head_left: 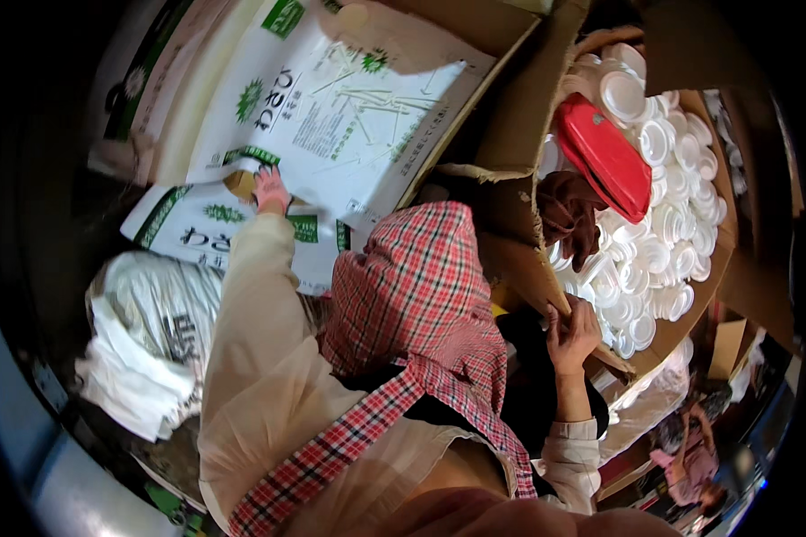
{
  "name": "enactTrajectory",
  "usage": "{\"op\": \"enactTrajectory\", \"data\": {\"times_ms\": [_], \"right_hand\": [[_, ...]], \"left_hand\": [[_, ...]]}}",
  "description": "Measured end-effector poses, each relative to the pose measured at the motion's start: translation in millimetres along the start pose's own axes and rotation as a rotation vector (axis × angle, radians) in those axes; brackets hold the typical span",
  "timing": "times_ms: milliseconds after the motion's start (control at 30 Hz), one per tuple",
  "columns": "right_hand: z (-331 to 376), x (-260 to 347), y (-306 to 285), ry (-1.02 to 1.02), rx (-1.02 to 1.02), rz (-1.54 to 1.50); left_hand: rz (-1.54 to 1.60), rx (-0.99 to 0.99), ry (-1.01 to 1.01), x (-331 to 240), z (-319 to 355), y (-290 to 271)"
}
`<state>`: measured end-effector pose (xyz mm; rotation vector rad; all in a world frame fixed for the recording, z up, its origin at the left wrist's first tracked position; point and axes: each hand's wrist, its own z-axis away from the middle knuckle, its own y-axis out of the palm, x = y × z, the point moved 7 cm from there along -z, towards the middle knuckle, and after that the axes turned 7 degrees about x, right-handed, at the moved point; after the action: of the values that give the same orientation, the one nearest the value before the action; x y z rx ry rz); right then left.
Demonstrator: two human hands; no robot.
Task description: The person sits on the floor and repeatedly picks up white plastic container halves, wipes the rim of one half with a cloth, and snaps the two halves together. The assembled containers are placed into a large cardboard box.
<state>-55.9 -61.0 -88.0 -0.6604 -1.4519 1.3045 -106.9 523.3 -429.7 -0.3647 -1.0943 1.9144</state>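
My left hand point(271, 190), in a pink glove, rests at the edge of a white printed carton point(367, 179), beside a brown torn-looking opening point(240, 185). Its fingers are stretched out and hold nothing I can see. Thin pale sticks point(376, 100) lie scattered on the white surface. My bare right hand point(573, 337) pinches the near edge of a brown cardboard box point(537, 259). Many white round plastic lids point(658, 251) fill that box. On them lie a red zipped pouch point(604, 157) and a crumpled dark brown cloth point(571, 215).
A white bundled sack point(157, 331) stands at the left. My red plaid apron point(412, 295) bulges between my arms. Clear plastic wrapping point(649, 407) lies below the lid box. Another person point(690, 465) in pink appears at the lower right.
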Motion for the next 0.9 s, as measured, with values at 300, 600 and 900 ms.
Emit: {"op": "enactTrajectory", "data": {"times_ms": [300,600,900], "right_hand": [[-13,0,-3,-0.016,0.020,-0.002],[-14,2,2,0.019,0.095,-0.013],[-19,-5,-2,0.012,0.060,0.030]], "left_hand": [[0.369,0.241,0.267,27,-83,-3],[1.117,0.052,0.496,-215,-222,-192],[1.255,0.187,0.299,-242,-278,-143]]}}
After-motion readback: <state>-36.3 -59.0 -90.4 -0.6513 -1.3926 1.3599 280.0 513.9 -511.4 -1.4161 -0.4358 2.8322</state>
